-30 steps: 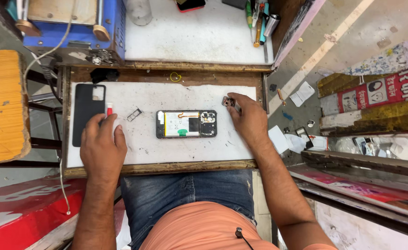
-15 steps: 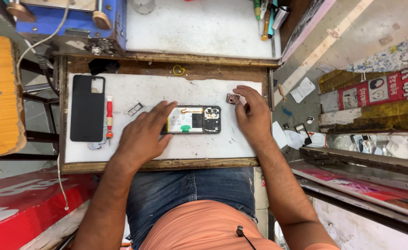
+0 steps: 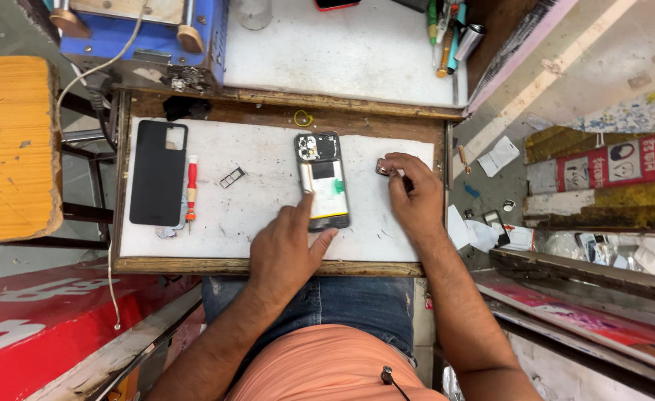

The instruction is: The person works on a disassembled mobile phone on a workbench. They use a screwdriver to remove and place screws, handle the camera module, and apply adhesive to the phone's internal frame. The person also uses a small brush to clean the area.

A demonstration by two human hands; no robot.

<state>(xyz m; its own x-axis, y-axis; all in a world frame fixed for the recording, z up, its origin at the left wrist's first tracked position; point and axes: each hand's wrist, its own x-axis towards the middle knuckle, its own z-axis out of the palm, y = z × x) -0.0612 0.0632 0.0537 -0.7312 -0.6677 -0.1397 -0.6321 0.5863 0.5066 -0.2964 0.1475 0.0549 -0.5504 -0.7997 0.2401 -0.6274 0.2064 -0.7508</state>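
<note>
opened phone point(image 3: 322, 180) now turned upright, left hand point(image 3: 287, 249) fingers open on its lower edge.

Head view, straight down, over workbench point(image 3: 268, 215)

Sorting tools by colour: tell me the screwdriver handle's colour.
The screwdriver has a red handle with a white band, seen best in the head view.

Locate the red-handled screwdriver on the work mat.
In the head view the red-handled screwdriver lies on the left of the white mat, beside the black back cover, apart from the left hand.
</note>
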